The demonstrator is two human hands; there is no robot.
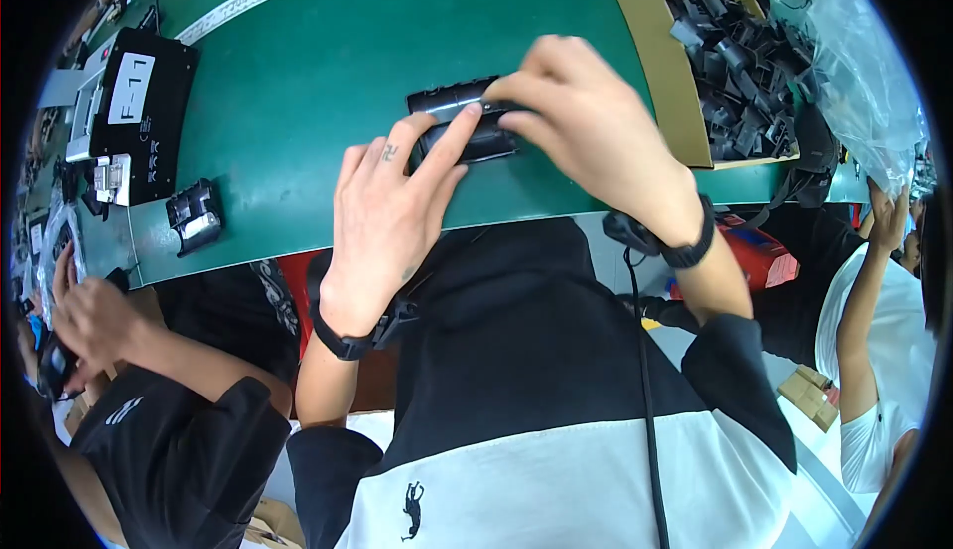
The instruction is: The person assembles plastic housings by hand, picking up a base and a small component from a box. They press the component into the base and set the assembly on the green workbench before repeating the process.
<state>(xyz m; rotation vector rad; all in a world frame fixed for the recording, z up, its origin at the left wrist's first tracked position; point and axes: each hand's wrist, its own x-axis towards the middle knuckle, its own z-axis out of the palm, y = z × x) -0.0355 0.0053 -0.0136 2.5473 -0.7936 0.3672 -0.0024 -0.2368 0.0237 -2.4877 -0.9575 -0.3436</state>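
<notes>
A black plastic housing (pixel 465 140) with two long rounded halves lies on the green table before me. My left hand (pixel 397 192) steadies it, index finger reaching over its middle and thumb at its near side. Above its right end, my right hand (pixel 586 117) is closed in a pinch, thumb and index finger at the housing's upper surface. Whatever sits between those fingertips is too small and covered to make out. The fingers hide part of the housing. Each of my wrists wears a black strap.
A second black housing (pixel 196 216) lies near the table's left front edge, beside a black boxy machine (pixel 134 117). At the right stands a cardboard box (pixel 663 63) of black plastic pieces, with a clear plastic bag (pixel 864 63) next to it. Co-workers sit on both sides.
</notes>
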